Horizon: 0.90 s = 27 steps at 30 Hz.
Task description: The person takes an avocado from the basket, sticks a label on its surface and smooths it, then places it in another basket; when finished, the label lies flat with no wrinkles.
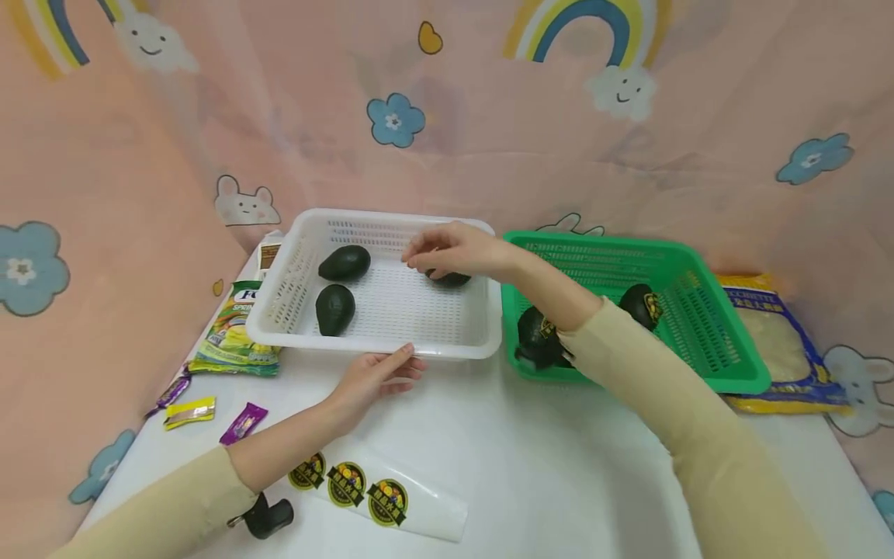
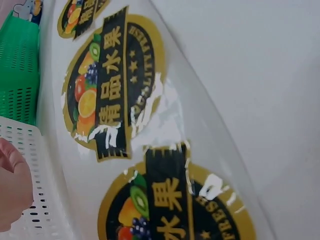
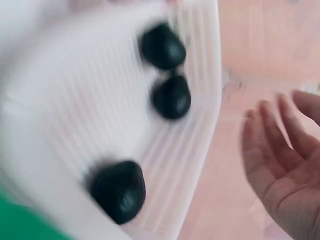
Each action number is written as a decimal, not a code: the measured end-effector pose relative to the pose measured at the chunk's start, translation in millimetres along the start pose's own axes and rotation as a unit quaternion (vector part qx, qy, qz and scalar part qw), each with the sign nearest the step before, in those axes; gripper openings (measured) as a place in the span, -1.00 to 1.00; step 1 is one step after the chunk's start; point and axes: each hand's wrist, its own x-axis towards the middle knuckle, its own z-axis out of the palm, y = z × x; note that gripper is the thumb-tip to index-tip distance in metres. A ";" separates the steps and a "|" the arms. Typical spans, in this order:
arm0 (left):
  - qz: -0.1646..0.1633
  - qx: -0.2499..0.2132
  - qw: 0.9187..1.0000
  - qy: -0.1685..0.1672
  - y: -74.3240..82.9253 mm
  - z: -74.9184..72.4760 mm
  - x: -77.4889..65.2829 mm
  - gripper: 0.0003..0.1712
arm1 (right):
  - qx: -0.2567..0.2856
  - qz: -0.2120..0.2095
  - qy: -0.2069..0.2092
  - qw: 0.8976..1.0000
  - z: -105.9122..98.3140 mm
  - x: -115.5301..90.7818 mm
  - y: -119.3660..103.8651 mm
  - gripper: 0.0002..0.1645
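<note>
- Head view, nearest: mind the sticker sheet (image 1: 366, 491), lying flat on the table (image 1: 545, 481).
- Next, steady the white basket (image 1: 454, 351) at its near rim with the left hand (image 1: 370, 386), thumb against it, fingers loosely extended, not clenched.
- Lift the right sleeve (image 1: 628, 357) well over the green basket (image 1: 705, 341), so as not to scuff the stickered avocados (image 1: 641, 305) inside.
- Avoid rolling the two left avocados (image 1: 335, 310) (image 1: 345, 264).
- Farther in, right hand (image 1: 457, 250) empty, fingers relaxed, just above the right-hand avocado (image 1: 454, 280) in the white basket; handle gently, probably prone to rolling.
</note>
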 end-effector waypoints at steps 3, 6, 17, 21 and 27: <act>-0.003 0.010 1.000 0.003 -0.8 1.5 -0.1 -0.45 | -0.086 0.060 -0.019 0.994 -19.1 42.4 8.4 -0.62; -0.006 0.018 1.000 0.001 -2.7 3.1 -0.5 -0.46 | -0.182 0.151 -0.017 0.971 -31.0 67.7 22.7 -0.56; -0.007 0.025 1.000 -0.008 -1.7 0.7 -0.9 -0.48 | -0.163 0.268 -0.090 0.945 -19.5 85.8 52.1 -0.28; -0.007 0.027 1.000 -0.005 -0.1 -2.8 -0.6 -0.48 | -0.092 0.264 -0.153 0.948 -1.0 98.4 56.0 -0.09; -0.003 0.026 1.000 -0.007 -1.7 -5.3 1.4 -0.48 | -0.038 0.255 -0.209 0.943 24.3 109.9 63.8 -0.06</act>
